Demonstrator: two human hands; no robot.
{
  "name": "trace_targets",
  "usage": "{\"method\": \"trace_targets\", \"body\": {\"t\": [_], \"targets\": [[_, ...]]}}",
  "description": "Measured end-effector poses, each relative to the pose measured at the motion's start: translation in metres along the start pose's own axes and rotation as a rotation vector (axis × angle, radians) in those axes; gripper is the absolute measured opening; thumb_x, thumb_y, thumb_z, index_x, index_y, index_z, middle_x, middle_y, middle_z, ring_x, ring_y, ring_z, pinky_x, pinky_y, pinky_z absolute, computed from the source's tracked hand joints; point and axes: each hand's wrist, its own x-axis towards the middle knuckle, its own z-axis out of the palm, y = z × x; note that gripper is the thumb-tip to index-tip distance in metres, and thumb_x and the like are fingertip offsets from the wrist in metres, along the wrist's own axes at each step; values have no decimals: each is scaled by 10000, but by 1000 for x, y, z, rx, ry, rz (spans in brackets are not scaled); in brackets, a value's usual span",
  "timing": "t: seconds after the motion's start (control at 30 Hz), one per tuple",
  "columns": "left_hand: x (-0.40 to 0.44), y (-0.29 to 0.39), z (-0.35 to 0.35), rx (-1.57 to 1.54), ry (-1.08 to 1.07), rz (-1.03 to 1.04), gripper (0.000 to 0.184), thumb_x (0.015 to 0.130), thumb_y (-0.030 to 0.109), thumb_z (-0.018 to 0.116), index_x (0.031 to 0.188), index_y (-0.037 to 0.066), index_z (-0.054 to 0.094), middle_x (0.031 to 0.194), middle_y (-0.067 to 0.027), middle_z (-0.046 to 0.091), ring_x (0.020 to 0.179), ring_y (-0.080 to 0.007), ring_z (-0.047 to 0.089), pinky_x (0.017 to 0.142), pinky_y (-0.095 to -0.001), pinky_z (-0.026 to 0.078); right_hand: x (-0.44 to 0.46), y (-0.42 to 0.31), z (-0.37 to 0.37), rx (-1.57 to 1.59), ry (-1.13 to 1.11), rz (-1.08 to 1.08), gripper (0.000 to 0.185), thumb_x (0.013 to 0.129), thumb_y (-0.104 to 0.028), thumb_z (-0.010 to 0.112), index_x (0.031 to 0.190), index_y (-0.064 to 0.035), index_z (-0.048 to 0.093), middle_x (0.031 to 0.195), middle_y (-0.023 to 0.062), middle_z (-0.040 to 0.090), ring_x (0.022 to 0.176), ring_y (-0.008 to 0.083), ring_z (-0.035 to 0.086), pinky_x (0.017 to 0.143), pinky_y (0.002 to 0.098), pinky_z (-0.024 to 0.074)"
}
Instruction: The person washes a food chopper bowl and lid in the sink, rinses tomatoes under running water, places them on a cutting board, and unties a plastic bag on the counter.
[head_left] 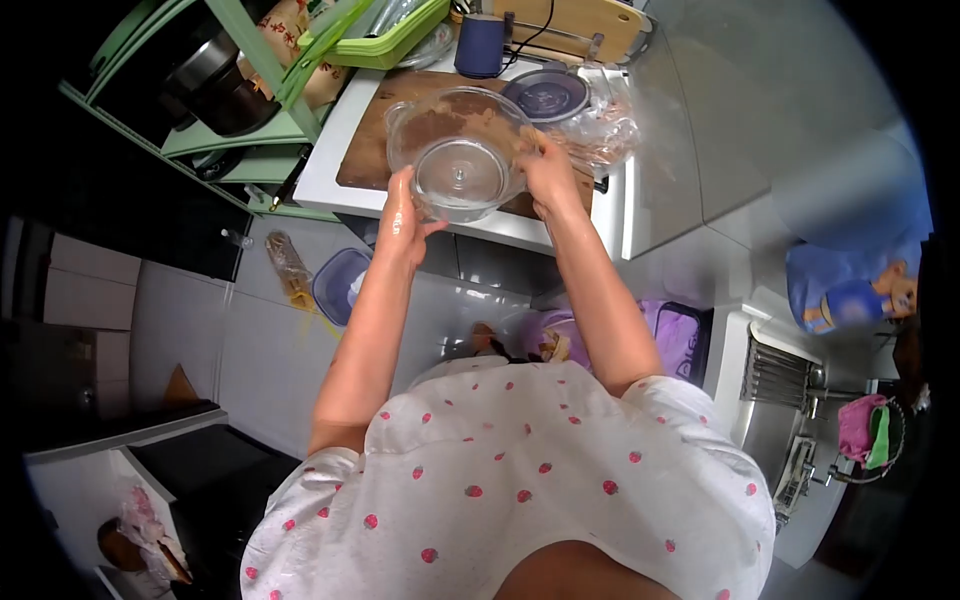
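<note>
A clear glass bowl (462, 178) with small side handles is held up over the counter's front edge, tilted so that its round base shows. My left hand (402, 222) supports its lower left side, thumb up along the glass and fingers partly hidden beneath. On the right, my right hand (548, 172) grips the rim near a handle. Both hands look wet. Behind the bowl lies a brown wooden cutting board (362, 160) on the white counter (322, 180). A dark round lid or plate (546, 95) sits at the board's far right corner.
Plastic bags (605, 130) lie right of the board. At the back stand a blue cup-like container (479, 46) and a green basket (385, 45). A green shelf (240, 150) with a pot is at left. A blue bin (340, 285) stands on the floor; a sink (765, 405) is at right.
</note>
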Motion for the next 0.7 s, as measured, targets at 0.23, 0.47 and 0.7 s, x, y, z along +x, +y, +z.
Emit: {"method": "trace_targets", "body": {"t": [0.23,0.47,0.7], "targets": [[58,17,8,17,33,-65,811,739,523,540,1300,13,254,1262,-259,301,1124,-355,386,767,-425,470,72,11,13,-94,24,74,528,665,61,506,1190,13,482,1014,89,545,836,150,508,704,220,403],[109,33,-6,142,6,-154,507,830,342,438,1264,104,326,1202,-138,381,958,-238,461,713,-311,490,120,48,23,-130,74,54,532,668,81,505,1195,15,475,1038,95,547,867,159,516,693,240,423],[139,60,-26,179,-95,-182,407,839,226,511,1180,36,395,1194,-152,411,989,-307,500,756,-352,509,121,33,54,-57,165,174,504,700,81,507,1198,11,473,1066,102,542,898,168,524,739,242,428]]}}
